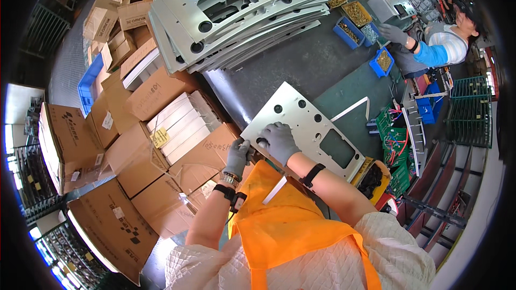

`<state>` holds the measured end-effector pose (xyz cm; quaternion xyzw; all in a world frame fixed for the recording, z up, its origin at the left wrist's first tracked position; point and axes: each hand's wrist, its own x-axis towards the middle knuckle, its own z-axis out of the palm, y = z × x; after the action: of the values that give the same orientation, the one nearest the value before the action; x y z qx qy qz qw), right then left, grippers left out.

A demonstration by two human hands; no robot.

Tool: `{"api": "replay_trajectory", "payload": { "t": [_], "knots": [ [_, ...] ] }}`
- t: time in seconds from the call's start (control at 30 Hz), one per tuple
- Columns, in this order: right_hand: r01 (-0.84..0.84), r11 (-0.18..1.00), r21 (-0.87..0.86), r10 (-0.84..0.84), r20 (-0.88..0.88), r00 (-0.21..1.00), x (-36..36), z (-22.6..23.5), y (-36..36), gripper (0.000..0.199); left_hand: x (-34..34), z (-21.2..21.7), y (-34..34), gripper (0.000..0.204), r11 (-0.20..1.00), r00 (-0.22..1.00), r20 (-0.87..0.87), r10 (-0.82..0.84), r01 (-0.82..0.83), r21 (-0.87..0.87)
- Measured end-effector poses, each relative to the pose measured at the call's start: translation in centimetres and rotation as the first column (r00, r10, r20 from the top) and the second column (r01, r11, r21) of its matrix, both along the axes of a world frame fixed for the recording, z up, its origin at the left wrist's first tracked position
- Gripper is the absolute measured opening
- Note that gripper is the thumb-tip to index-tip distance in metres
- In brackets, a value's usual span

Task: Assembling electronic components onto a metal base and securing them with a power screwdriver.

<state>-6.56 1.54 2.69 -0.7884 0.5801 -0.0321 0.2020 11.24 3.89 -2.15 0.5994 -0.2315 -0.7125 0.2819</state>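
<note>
Centre of frame: flat metal panel, pierced with round holes and one larger rounded cut-out toward its right end. Lies slantwise over the near side of the desk, its near edge facing my orange apron.

My left hand, grey-gloved, is at the panel's left corner, fingers bent inward. Contact looks likely; whether they pinch the rim or something dark just below it, I can't make out. My right hand, same glove, rests on the upper face near that corner, fingers loosely bent and parted, closed around nothing I can see.

Step in hand, my reading: steadying and positioning this one panel, both hands working at its left end. The far right end has no hand on it. Next move seems to call for a sure hold on the edge with the left and even pressure from the right, so the plate doesn't swing or slide.

Around: stack of similar panels at upper centre; bent white strip just beyond the panel's far edge; green circuit boards right of it. Cardboard boxes fill the left. Upper right, a co-worker's gloved hand near the small blue bin.
</note>
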Motion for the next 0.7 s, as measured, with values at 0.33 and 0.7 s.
{"api": "replay_trajectory", "payload": {
  "t": [0.33, 0.7],
  "knots": [
    [-0.029, 0.998, -0.051, 0.027, -0.051, 0.998, 0.5, -1.3, 0.5, 0.019, -0.5, -1.1, -0.4, 0.026, 0.993, 0.993, -0.024, -0.114, 0.115, 0.031],
    [-0.173, 0.985, 0.008, 0.172, -0.138, 0.975, 1.0, -1.7, 0.3, 0.019, -0.7, -1.3, -0.4, 0.023, 0.995, 0.989, -0.115, -0.095, 0.093, -0.021]
  ]
}}
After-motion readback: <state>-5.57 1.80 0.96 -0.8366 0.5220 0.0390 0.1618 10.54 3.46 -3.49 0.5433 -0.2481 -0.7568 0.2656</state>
